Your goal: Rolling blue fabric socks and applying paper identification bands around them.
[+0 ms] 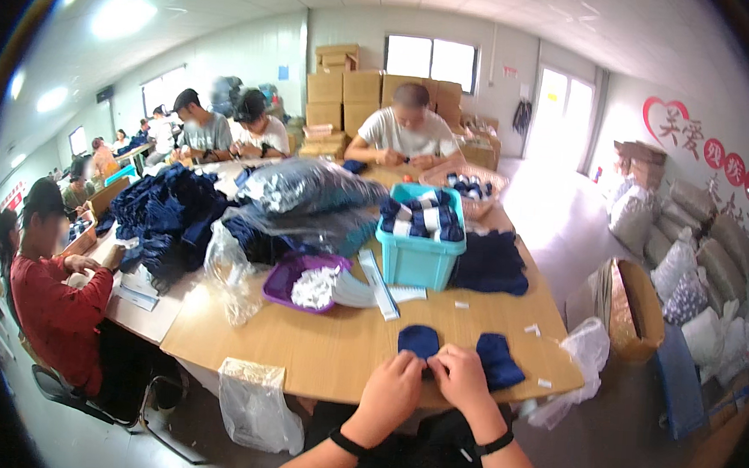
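At the table's near edge, a folded dark blue knitted piece, sock-like, (419, 340) lies under my fingertips. My left hand (392, 391) pinches its near end, and my right hand (462, 378) is closed on the same end from the other side. The fingertips almost meet, so the exact grip is hidden. Just right of my right hand, a second dark blue sock (499, 363) lies flat. Beyond them stands a teal basket (417, 262) with several dark blue bundles in white bands. A dark blue stack (491, 263) sits beside it.
Left of the basket are a white ruler (378, 286) and a purple tray (279, 284) of small white pieces. Farther left rise a dark blue fabric heap (168, 213) and plastic-wrapped bundles (313, 187). Plastic bags hang at the table edge. Co-workers sit around the table.
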The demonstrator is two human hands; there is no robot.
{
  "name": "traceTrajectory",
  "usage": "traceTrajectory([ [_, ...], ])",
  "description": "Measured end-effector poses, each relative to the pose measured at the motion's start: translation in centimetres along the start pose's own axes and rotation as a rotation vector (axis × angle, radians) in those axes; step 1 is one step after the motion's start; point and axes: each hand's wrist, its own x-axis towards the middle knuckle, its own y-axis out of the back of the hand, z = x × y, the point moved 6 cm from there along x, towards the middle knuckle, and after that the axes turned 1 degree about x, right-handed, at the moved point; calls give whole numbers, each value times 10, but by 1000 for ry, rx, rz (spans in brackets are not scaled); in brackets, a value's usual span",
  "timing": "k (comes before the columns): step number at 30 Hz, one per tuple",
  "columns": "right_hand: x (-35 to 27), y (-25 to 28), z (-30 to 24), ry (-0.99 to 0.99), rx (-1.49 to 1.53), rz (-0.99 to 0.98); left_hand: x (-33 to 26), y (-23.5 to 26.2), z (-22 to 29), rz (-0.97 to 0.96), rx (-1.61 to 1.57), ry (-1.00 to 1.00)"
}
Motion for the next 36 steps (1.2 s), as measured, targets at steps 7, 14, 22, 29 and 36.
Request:
traceTrajectory([
  [7,-6,5,-16,-31,78,111,-8,-11,-9,-69,38,21],
  [14,5,7,-18,21,21,-75,4,-18,-25,12,119,23],
  [22,14,-11,5,-18,-36,-173,5,-15,-24,70,108,131],
  [29,19,-10,-6,0,-53,-59,6,-21,-30,122,18,133],
  [36,21,-8,1,18,-94,-128,17,-23,-36,126,-3,219],
])
